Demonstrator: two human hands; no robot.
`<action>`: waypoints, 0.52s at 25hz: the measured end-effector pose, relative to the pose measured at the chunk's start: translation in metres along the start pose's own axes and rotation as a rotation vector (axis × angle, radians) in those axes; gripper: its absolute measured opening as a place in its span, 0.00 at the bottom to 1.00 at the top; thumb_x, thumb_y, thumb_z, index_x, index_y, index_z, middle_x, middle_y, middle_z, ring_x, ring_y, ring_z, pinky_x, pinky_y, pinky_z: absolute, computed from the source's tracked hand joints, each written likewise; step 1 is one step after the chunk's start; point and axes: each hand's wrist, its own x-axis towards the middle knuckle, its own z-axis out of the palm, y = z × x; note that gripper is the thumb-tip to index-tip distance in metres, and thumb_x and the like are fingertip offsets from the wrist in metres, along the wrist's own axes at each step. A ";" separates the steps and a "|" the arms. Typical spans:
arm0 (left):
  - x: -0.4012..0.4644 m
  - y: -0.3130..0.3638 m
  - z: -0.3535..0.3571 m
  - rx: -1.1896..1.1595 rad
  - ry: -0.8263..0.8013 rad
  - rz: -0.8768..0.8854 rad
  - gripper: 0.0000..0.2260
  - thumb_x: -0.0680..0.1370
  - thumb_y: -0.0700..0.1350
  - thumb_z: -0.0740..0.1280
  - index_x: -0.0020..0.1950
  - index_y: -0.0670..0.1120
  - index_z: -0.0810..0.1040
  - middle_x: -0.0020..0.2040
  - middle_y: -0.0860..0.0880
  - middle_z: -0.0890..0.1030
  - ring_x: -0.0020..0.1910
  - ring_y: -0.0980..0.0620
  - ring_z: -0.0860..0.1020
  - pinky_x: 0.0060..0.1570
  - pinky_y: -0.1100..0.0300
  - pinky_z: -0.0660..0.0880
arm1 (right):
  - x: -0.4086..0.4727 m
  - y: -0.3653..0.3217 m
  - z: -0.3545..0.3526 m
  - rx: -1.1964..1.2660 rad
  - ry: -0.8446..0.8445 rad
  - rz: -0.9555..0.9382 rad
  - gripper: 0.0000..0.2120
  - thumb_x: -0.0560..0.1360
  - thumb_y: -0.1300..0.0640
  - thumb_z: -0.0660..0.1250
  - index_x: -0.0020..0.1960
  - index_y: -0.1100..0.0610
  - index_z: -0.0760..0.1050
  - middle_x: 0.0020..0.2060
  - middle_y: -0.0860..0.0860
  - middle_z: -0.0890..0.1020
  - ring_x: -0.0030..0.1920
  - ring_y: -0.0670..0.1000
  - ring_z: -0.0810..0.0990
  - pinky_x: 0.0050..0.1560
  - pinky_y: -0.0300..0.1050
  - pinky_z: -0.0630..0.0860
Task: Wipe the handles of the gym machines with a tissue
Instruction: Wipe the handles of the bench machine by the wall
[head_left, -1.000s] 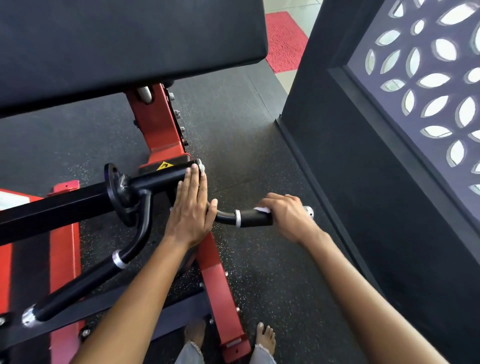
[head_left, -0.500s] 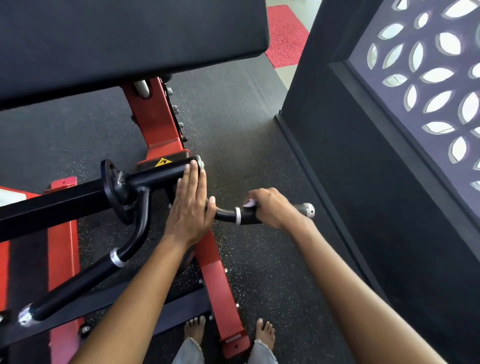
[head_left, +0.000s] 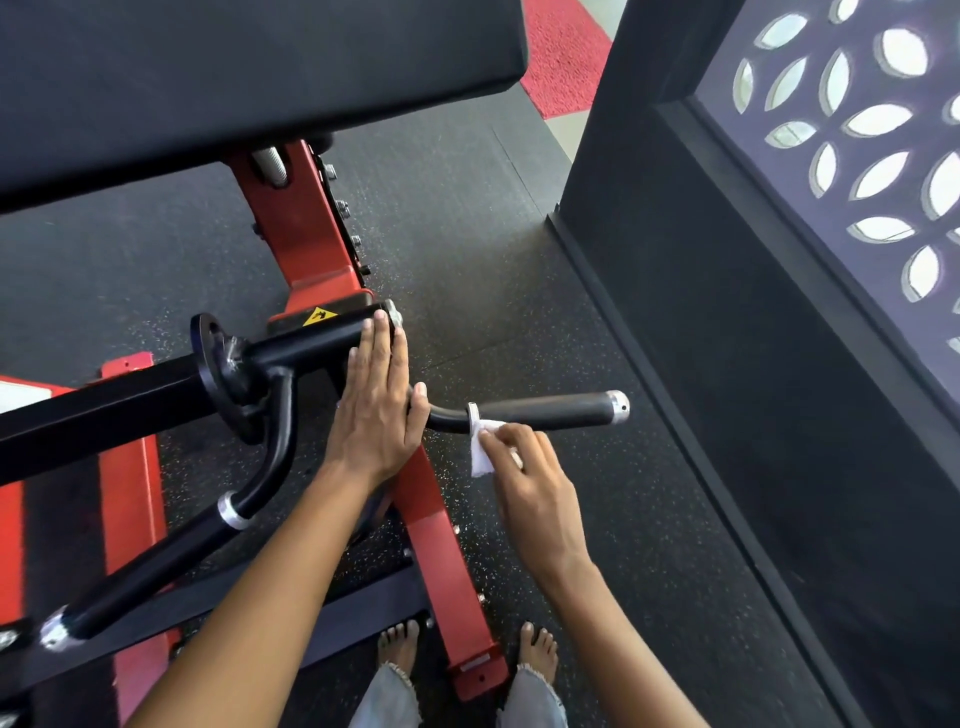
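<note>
The right handle (head_left: 550, 407) of the red and black gym machine is a black grip with silver end caps, pointing right. My right hand (head_left: 530, 480) is off it, just below its inner end, pinching a small white tissue (head_left: 482, 449) that hangs beside the inner silver ring. My left hand (head_left: 375, 402) lies flat with straight fingers on the black weight bar (head_left: 311, 340), thumb touching the handle's curved stem. A second black handle (head_left: 156, 561) slopes down to the lower left, untouched.
A black padded bench (head_left: 249, 78) overhangs at the top. The red frame leg (head_left: 441, 561) runs down between my bare feet (head_left: 397, 644). A black wall with a patterned screen (head_left: 779, 312) stands close on the right. Speckled rubber floor (head_left: 493, 291) lies all around.
My right hand slid inward along the right handle, then let go and dropped just below it, tissue now pinched and hanging free. The left hand stayed on the bar.
</note>
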 end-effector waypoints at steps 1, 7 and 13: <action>0.000 0.000 -0.001 0.003 0.001 0.001 0.29 0.78 0.50 0.46 0.75 0.35 0.53 0.77 0.38 0.47 0.76 0.44 0.44 0.74 0.46 0.48 | 0.004 0.003 0.002 0.004 0.028 0.019 0.15 0.69 0.68 0.71 0.55 0.63 0.77 0.48 0.56 0.79 0.44 0.55 0.78 0.32 0.46 0.79; -0.001 0.003 -0.002 -0.020 0.006 -0.003 0.29 0.78 0.50 0.46 0.75 0.34 0.52 0.77 0.38 0.47 0.76 0.43 0.44 0.74 0.46 0.48 | 0.009 0.069 -0.022 0.038 0.213 0.436 0.10 0.68 0.71 0.69 0.48 0.66 0.80 0.41 0.57 0.77 0.40 0.58 0.77 0.41 0.47 0.75; 0.000 0.003 -0.001 -0.009 0.015 -0.004 0.29 0.78 0.50 0.45 0.75 0.34 0.53 0.77 0.38 0.47 0.76 0.44 0.44 0.74 0.47 0.48 | 0.012 0.055 -0.013 0.104 0.264 0.542 0.09 0.68 0.71 0.68 0.48 0.65 0.78 0.42 0.57 0.75 0.40 0.57 0.76 0.41 0.46 0.74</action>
